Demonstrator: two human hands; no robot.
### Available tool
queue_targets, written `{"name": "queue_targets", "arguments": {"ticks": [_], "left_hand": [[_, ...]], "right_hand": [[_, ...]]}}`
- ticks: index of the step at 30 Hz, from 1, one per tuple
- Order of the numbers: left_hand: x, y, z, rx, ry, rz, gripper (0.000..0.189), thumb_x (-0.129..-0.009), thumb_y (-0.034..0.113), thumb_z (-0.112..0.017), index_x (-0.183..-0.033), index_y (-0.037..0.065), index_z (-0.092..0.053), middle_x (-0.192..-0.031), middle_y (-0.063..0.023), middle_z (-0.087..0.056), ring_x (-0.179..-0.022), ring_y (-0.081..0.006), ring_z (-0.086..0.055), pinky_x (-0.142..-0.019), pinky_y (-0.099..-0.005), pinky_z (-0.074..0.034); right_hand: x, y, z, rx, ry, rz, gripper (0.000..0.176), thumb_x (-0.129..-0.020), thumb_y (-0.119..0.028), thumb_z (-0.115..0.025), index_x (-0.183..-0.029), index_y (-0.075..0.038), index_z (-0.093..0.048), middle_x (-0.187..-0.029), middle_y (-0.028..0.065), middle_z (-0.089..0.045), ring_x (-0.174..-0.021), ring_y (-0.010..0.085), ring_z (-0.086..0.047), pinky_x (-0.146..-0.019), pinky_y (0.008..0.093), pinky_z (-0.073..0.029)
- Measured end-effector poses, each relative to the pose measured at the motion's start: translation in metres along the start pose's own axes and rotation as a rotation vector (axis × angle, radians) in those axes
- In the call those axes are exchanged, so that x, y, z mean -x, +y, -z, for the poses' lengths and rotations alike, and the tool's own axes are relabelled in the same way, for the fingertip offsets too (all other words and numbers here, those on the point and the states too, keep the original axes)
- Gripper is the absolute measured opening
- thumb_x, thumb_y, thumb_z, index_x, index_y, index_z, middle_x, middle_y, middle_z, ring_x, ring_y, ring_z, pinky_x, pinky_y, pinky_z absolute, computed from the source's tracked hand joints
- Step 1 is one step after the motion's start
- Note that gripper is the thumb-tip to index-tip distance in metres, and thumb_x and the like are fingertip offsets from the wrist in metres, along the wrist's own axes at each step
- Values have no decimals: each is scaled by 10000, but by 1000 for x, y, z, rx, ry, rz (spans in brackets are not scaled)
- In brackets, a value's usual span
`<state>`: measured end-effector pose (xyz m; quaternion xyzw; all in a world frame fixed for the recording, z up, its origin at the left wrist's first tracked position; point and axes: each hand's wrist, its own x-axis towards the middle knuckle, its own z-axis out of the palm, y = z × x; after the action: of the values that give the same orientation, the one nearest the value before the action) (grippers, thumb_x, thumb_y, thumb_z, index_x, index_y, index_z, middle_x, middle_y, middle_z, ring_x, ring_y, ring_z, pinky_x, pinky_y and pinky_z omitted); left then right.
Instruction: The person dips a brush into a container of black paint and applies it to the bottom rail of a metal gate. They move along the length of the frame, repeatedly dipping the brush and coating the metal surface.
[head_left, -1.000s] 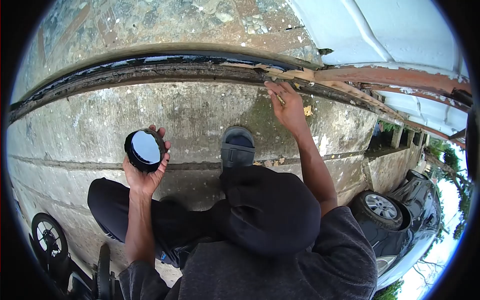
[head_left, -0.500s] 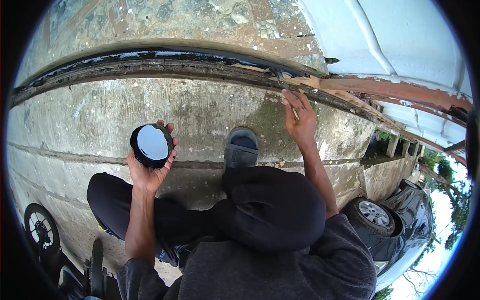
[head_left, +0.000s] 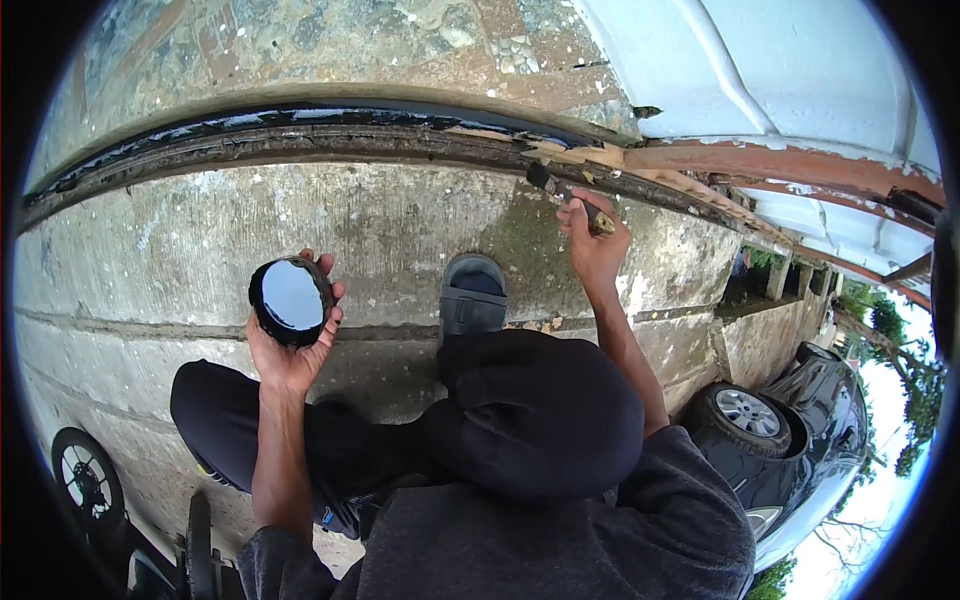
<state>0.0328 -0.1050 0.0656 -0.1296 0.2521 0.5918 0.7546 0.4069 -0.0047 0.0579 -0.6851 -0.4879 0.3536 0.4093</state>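
A round black container point(head_left: 292, 300) rests in my left hand point(head_left: 290, 358), its fingers wrapped round the side; the glossy surface inside reflects the sky. My right hand point(head_left: 597, 240) grips the handle of a paintbrush point(head_left: 560, 186), whose dark bristles point up and left. The bristles are just below a long groove-like strip point(head_left: 400, 147) between two concrete surfaces, apart from it. Wet-looking black coating point(head_left: 300, 114) runs along the strip's upper edge. Bare wood point(head_left: 575, 153) shows at its right part.
My sandalled foot point(head_left: 474, 300) stands on the concrete floor point(head_left: 400, 215) between my hands. White panels with a reddish-brown beam point(head_left: 780, 160) are at upper right. A dark car point(head_left: 820, 420) is at right, and a wheel point(head_left: 87, 474) at lower left.
My right hand has drawn the brush down and away from the strip and turned it, so more of the handle shows. The container in my left hand has shifted slightly left.
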Motion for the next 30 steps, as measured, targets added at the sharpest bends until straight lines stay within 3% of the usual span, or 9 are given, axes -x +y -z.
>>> {"name": "queue_targets", "arguments": {"ticks": [4, 7, 11, 15, 19, 23, 30], "left_hand": [[1, -1, -6, -27, 7, -13, 524, -995, 360, -423, -1382, 6, -427, -1344, -202, -527, -1041, -385, -636, -803, -451, -604], [-1, -3, -5, -39, -1, -18, 515, -995, 349, -429, -1378, 5, -430, -1340, -199, -531, -1040, -387, -637, -804, -452, -603], [-2, -6, -6, -31, -12, -15, 517, -995, 356, -427, -1375, 6, -433, -1341, -195, -531, -1044, -388, -635, -803, -455, -603], [2, -8, -5, -6, 4, -9, 519, -996, 364, -422, -1374, 8, -437, -1348, -194, -527, -1046, -388, -632, -809, -463, -601], [0, -9, -7, -35, -10, -6, 515, -994, 352, -423, -1374, 5, -437, -1346, -192, -529, -1040, -385, -635, -809, -459, -600], [-1, -7, -8, -30, -6, -13, 512, -993, 351, -422, -1370, 5, -443, -1342, -192, -533, -1039, -385, -637, -804, -459, -600], [2, -9, -9, -37, 23, -10, 512, -996, 362, -393, -1361, 9, -456, -1326, -197, -545, -1012, -381, -651, -786, -444, -609]], "right_hand": [[-18, 15, -13, -334, 186, -217, 180, -931, -115, -644, -1050, 17, -615, -900, 187, -702, -764, 233, -719, -626, 295, -594], [-33, 26, -30, -474, 238, -199, 161, -916, -104, -656, -999, 30, -623, -870, 165, -702, -751, 207, -713, -605, 287, -587], [-39, -2, -33, -534, 257, -146, 229, -930, -120, -650, -1076, 55, -660, -900, 177, -703, -767, 220, -715, -634, 286, -593], [-18, -17, -14, -439, 290, -25, 276, -948, -153, -640, -1115, 66, -659, -931, 182, -707, -806, 226, -717, -676, 290, -593], [-17, 8, -29, -403, 180, -170, 241, -938, -139, -656, -1076, 57, -682, -907, 154, -710, -793, 199, -712, -646, 271, -589], [-26, -12, -30, -458, 246, -26, 228, -935, -132, -660, -1078, 44, -689, -909, 144, -712, -794, 183, -710, -642, 267, -585], [-16, 12, -52, -315, 150, -120, 242, -931, -137, -663, -1097, 38, -686, -951, 150, -716, -792, 180, -706, -650, 265, -578]]}}
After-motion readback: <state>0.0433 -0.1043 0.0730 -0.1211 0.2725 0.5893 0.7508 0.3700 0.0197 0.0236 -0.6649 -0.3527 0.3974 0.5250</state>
